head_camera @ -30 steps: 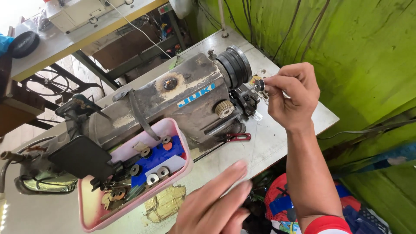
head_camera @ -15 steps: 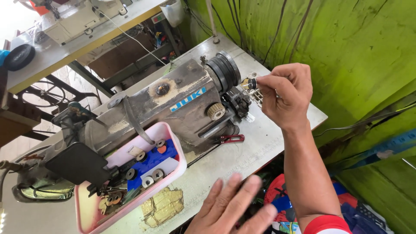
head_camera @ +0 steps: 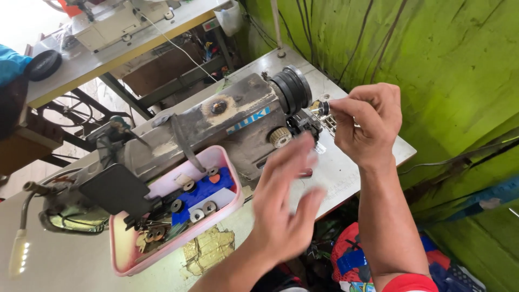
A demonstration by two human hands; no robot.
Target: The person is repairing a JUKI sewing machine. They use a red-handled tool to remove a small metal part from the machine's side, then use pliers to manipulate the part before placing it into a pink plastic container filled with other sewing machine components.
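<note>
Right hand: my right hand (head_camera: 367,127) has its fingers pinched on a small metal part (head_camera: 323,108), held at the sewing machine (head_camera: 227,127) wheel end.
Left hand: my left hand (head_camera: 284,203) has its fingers spread wide, holding nothing, above the worktop (head_camera: 346,173).
Tray: the pink tray (head_camera: 127,254) keeps bobbins close.

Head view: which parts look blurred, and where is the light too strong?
Head view: the raised left hand is smeared by motion blur; the right hand, pinching a small metal part, and the grey worn sewing machine stay sharp; the top-left corner is washed out white by daylight.
</note>
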